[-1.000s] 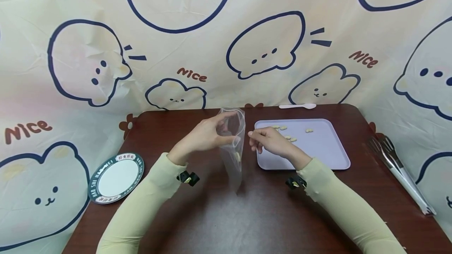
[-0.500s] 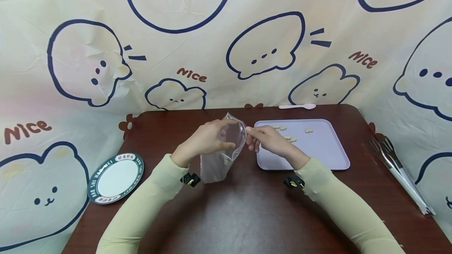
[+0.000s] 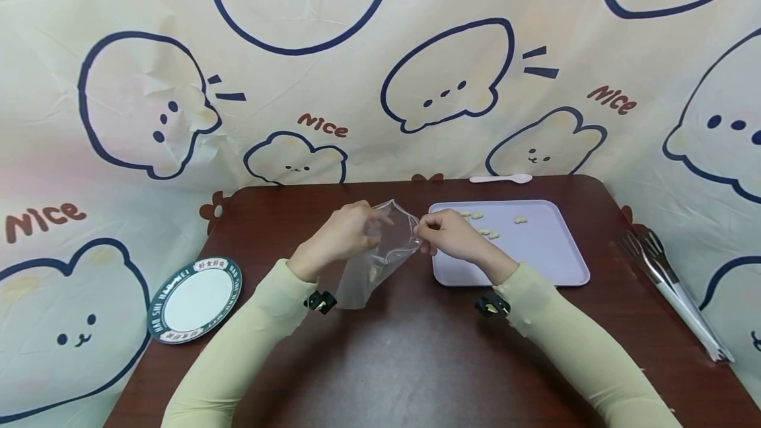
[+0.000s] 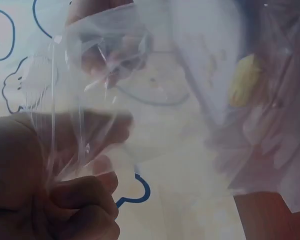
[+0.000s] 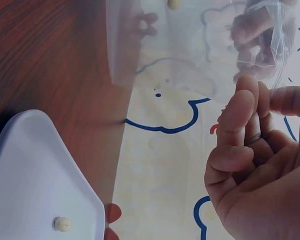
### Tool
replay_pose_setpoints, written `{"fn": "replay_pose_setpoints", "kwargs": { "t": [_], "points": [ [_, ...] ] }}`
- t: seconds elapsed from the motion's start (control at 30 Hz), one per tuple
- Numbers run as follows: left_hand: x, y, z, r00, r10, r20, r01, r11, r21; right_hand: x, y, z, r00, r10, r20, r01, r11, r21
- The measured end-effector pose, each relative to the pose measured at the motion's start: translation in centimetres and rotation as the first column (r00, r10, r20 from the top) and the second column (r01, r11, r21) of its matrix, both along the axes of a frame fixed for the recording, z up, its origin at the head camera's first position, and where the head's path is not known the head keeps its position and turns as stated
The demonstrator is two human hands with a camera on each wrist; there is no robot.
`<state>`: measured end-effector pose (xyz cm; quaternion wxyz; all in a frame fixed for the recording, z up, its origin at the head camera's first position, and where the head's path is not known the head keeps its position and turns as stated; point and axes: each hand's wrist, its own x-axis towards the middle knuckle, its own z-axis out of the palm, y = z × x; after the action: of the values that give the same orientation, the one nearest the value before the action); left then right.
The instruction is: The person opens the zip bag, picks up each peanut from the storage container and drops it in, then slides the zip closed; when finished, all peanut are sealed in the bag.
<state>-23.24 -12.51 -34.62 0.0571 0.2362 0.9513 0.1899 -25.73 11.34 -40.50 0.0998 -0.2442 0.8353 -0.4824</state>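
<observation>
A clear plastic bag (image 3: 359,279) hangs between the two hands, its mouth spread wide. My left hand (image 3: 337,235) holds the bag's rim at the left, and the bag's body slants down toward the lower left. At the rim's right side, my right hand (image 3: 456,238) pinches the plastic between thumb and fingers. Through the film in the left wrist view shows a yellowish piece (image 4: 245,80), which looks like a peanut in its shell. Several peanuts (image 3: 520,220) lie on a pale lilac tray (image 3: 535,259) beside the right hand.
A white plate (image 3: 201,299) with a green lettered rim is at the left table edge. Metal tongs (image 3: 674,296) lie along the right edge. A white spoon (image 3: 501,179) rests at the back, before a printed cloth. The table (image 3: 404,368) is dark brown wood.
The right hand, apart from the bag a second ago, has met its rim and pinched it. The rim has been drawn rightward and widened, while the bag's lower end has swung left.
</observation>
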Motion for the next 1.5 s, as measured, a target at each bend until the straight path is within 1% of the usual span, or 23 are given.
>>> {"fn": "replay_pose_setpoints", "kwargs": {
  "t": [0.17,0.3,0.37,0.43,0.57,0.8,1.03,1.27,1.5],
  "points": [
    [-0.06,-0.14,0.08,1.000,-0.008,0.023,0.007,1.000,0.008,-0.07,0.20,-0.01,1.000,0.000,-0.002,0.001,1.000,0.015],
    [0.03,-0.14,0.19,1.000,-0.019,0.008,0.019,1.000,-0.009,-0.15,0.26,-0.18,1.000,-0.002,-0.002,0.002,1.000,0.018],
    [0.10,-0.07,0.26,1.000,-0.018,0.000,0.018,1.000,-0.012,-0.16,0.28,-0.22,1.000,-0.003,0.001,0.003,1.000,0.021],
    [0.19,0.03,0.31,1.000,-0.009,0.007,0.009,1.000,-0.003,-0.17,0.28,-0.25,1.000,-0.004,0.006,0.004,1.000,0.026],
    [0.16,0.22,0.17,1.000,-0.001,0.014,0.001,1.000,0.005,-0.19,0.21,-0.30,1.000,0.001,0.008,-0.001,0.999,0.038],
    [-0.01,0.17,-0.02,1.000,-0.009,-0.001,0.009,1.000,-0.013,-0.28,0.20,-0.42,1.000,0.001,0.000,-0.001,0.999,0.051],
    [0.03,0.05,0.09,0.999,-0.002,0.036,0.002,1.000,-0.011,-0.27,0.32,-0.41,1.000,-0.003,0.017,0.002,0.998,0.056],
    [0.15,-0.12,0.45,1.000,-0.007,0.027,0.007,1.000,-0.019,-0.43,0.63,-0.61,1.000,-0.001,0.011,0.000,0.997,0.071],
    [0.15,-0.31,0.47,0.999,0.003,0.049,-0.002,1.000,-0.024,-0.50,0.90,-0.81,1.000,-0.001,0.031,-0.001,0.998,0.059]
  ]
}}
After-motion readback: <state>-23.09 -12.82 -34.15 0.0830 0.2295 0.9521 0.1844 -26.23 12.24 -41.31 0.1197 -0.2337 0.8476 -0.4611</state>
